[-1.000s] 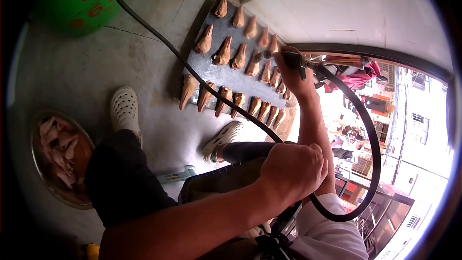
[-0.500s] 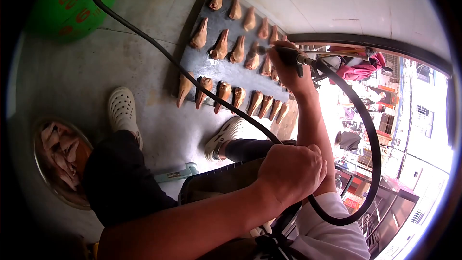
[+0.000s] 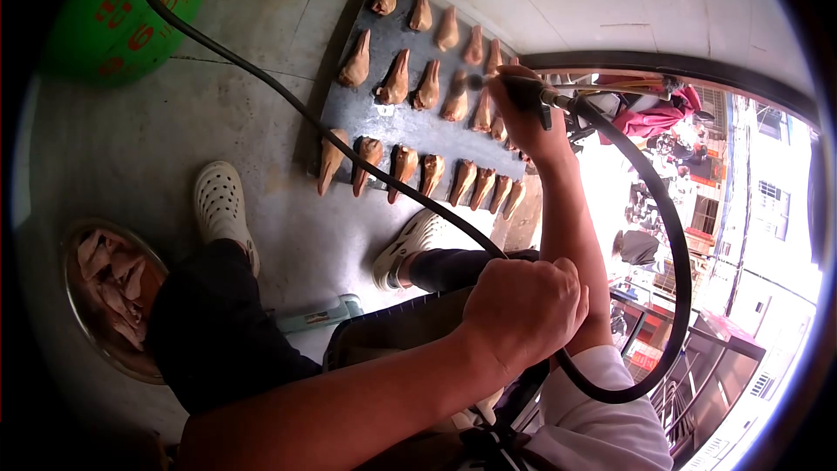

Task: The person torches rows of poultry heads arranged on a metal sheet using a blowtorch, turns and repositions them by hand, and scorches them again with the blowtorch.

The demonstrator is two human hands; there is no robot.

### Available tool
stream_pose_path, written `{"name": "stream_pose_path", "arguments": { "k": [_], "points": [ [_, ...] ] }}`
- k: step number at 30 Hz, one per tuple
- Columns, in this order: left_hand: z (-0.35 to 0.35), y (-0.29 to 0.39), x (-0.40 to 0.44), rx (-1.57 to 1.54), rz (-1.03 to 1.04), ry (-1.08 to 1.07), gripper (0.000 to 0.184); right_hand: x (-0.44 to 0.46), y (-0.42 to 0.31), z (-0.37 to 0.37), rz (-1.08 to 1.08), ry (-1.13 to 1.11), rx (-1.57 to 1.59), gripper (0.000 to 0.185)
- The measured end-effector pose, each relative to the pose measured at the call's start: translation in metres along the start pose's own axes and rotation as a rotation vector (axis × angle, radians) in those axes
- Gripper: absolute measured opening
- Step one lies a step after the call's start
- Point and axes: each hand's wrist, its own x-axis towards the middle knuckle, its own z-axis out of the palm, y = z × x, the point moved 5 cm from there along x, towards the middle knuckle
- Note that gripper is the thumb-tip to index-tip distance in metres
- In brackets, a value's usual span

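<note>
In the head view my right hand (image 3: 527, 126) is closed around the black handle of a torch (image 3: 523, 92), whose round dark nozzle points left over a metal sheet (image 3: 440, 144). Rows of browned meat pieces that look like trotters (image 3: 395, 78) lie on this sheet, and the nozzle is close to those in the middle row. A black hose (image 3: 671, 235) runs from the torch's metal fitting and loops down. My left hand (image 3: 527, 310) is a fist where the hose passes, and its fingers are mostly turned from view. No flame can be made out.
A steel bowl (image 3: 157, 371) with pale meat pieces stands at the left, and a green gas cylinder (image 3: 131, 17) at the top left. My feet in pale clogs (image 3: 218, 196) flank the near floor. A white wall (image 3: 628, 0) borders the sheet; a bright street lies right.
The torch nozzle has shifted slightly upward over the middle row. The left hand stays closed in nearly the same place, and the whole view has moved a little.
</note>
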Motion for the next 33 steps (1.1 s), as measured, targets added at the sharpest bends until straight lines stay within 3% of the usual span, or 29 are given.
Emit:
{"name": "stream_pose_path", "arguments": {
  "k": [33],
  "points": [
    [-0.0006,-0.0006,-0.0006,0.034,-0.011,-0.035,0.034,0.0030,0.0071,0.0001,0.050,0.034,0.053,0.034]
  ]
}}
